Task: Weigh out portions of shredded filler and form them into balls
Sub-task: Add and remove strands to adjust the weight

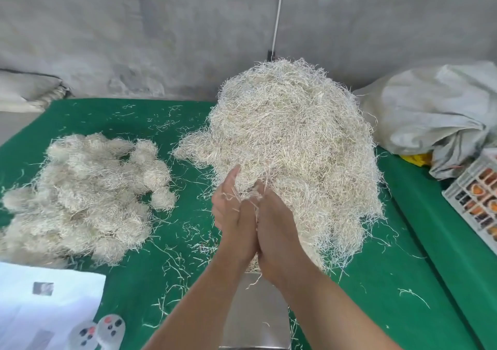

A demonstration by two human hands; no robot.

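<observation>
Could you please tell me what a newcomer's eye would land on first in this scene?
First, the big mound of pale shredded filler at centre right on the green table cover. Then the left hand and right hand, pressed together at its near edge with strands between them. To the left lies a heap of finished pale filler balls.

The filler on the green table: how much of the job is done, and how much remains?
Done: a heap of balls lies at left. In hand: left hand and right hand press a small tuft together above the metal scale. Left: the big loose pile.
</observation>
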